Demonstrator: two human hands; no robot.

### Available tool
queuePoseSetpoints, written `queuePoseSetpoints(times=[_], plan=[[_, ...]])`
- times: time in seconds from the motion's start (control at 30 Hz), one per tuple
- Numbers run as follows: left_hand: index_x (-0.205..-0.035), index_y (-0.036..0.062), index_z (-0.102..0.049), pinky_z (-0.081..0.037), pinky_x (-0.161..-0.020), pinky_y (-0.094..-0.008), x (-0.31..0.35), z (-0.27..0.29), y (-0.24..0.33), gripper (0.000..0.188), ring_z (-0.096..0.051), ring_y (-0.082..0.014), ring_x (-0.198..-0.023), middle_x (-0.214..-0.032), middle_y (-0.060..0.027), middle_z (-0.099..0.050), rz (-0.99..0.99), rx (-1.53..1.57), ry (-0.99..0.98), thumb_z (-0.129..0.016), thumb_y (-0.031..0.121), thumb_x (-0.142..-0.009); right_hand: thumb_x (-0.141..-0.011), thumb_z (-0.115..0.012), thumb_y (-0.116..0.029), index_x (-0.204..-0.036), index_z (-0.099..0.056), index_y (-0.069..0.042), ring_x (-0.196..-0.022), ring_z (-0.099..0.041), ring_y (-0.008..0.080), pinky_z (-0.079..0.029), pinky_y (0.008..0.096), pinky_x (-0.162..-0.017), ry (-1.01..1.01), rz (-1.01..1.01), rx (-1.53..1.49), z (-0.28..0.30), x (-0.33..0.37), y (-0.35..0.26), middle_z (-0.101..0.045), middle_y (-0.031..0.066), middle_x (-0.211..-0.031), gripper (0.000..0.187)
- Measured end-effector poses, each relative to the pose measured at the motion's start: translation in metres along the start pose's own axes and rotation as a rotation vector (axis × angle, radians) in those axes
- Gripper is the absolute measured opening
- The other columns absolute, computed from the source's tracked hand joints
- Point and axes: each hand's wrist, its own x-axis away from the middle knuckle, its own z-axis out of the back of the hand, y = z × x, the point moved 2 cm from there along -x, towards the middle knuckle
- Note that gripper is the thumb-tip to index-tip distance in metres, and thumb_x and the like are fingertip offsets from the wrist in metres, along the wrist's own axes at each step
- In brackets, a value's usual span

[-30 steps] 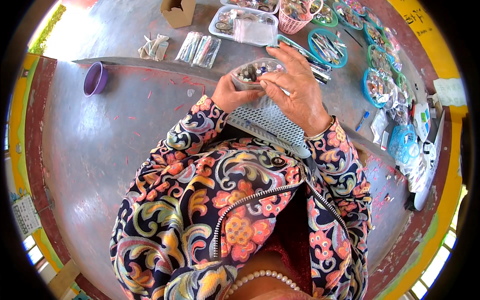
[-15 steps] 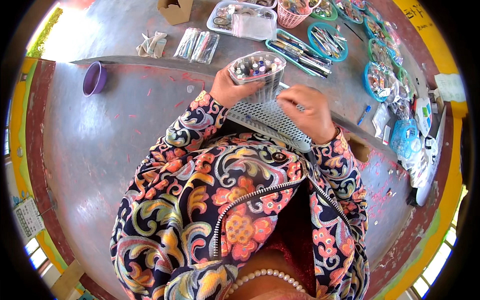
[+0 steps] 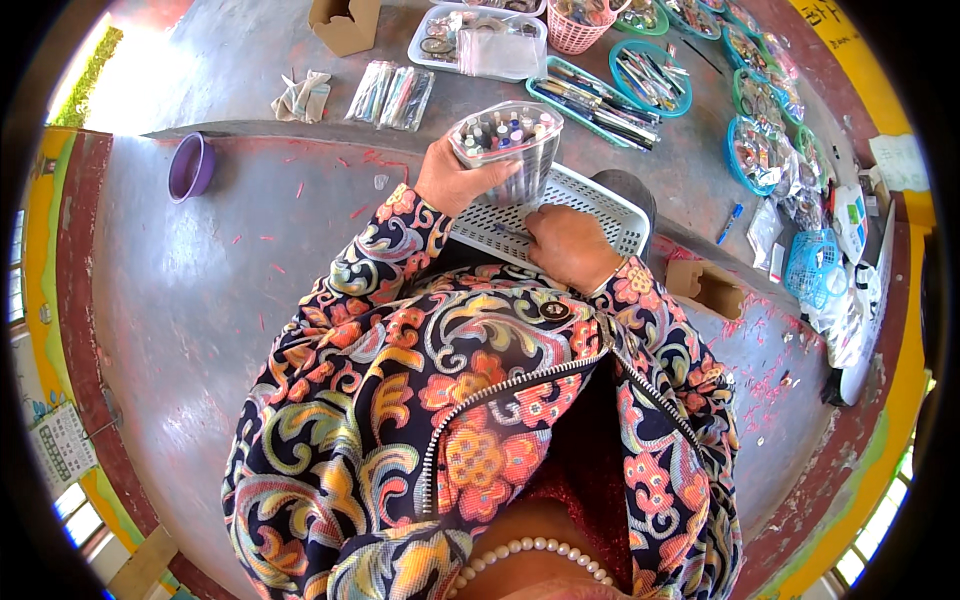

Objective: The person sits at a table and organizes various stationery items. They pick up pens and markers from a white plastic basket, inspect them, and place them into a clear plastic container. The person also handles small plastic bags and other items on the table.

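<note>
From my remote view, I see the left hand (image 3: 455,180) clasping an upright clear plastic pen container (image 3: 532,172) over the white perforated basket (image 3: 612,207), where a slim pen (image 3: 511,231) slants toward the nearer, curled right hand (image 3: 573,246), its grip indiscernible.

1. Centre: the left hand (image 3: 450,180) has the container (image 3: 525,165) over the near tray (image 3: 618,208).
2. Just right and nearer, the right hand (image 3: 575,245) is over that same tray.
3. Out left, the bowl (image 3: 190,168); farther back, the cloth (image 3: 301,97), pen packs (image 3: 390,97) to its right.
4. Far side: the tub (image 3: 425,64), with the pen tray (image 3: 570,117) nearer and right.
5. Near right lies the box (image 3: 705,288); beyond it, a lone pen (image 3: 730,223).
</note>
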Motion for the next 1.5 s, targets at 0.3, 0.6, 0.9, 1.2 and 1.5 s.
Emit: queuePoseSetpoints(times=[0.3,0.6,0.9,1.2,1.5], plan=[[-0.114,-0.0025,-0.058,-0.049,-0.080,-0.0254,0.000,0.000,0.002,0.041,-0.059,-0.0089,-0.092,-0.104,-0.0053,-0.066,0.042,0.009,0.003,-0.073,0.003,-0.076,-0.075,-0.054,-0.010,-0.087,-0.058,0.001,-0.089,-0.059,0.0307,-0.052,0.0422,-0.069,0.149,0.021,0.088,0.006,0.008,0.004,-0.060,0.0152,-0.086,0.016],[-0.111,-0.0026,-0.059,-0.048,-0.081,-0.0255,0.000,-0.002,0.004,0.036,-0.058,-0.0087,-0.091,-0.103,-0.0053,-0.066,0.009,0.000,-0.001,-0.072,0.003,-0.078,-0.081,-0.064,-0.002,-0.127,-0.046,-0.008,-0.079,-0.063,0.0190,-0.051,0.0265,-0.067,0.549,-0.108,-1.334,0.060,0.046,0.033,-0.062,0.0094,-0.089,0.050],[-0.105,-0.0031,-0.062,-0.049,-0.071,-0.0239,-0.003,-0.006,0.008,0.028,-0.059,-0.0077,-0.079,-0.092,-0.0033,-0.066,-0.015,0.017,0.023,-0.068,-0.001,-0.078,-0.086,-0.060,0.001,-0.128,-0.039,-0.006,-0.080,-0.065,0.0226,-0.056,0.0245,-0.063,0.870,-0.061,-2.188,0.039,0.052,0.078,-0.062,0.0138,-0.091,0.048],[-0.114,-0.0044,-0.057,-0.050,-0.077,-0.0259,-0.001,-0.002,-0.003,0.041,-0.059,-0.0102,-0.089,-0.103,-0.0067,-0.065,-0.015,0.009,-0.012,-0.071,-0.002,-0.076,-0.088,-0.058,-0.002,-0.124,-0.042,-0.011,-0.081,-0.065,0.0225,-0.055,0.0258,-0.065,0.975,-0.073,-2.139,0.033,0.054,0.085,-0.063,0.0138,-0.091,0.040],[-0.119,-0.0043,-0.053,-0.047,-0.087,-0.0267,-0.001,-0.007,0.003,0.047,-0.058,-0.0100,-0.098,-0.110,-0.0070,-0.064,0.015,0.054,-0.104,-0.071,0.001,-0.076,-0.089,-0.058,-0.002,-0.128,-0.036,-0.008,-0.086,-0.064,0.0225,-0.054,0.0315,-0.075,1.137,0.216,-1.400,0.132,0.050,0.031,-0.062,0.0151,-0.095,0.045]])
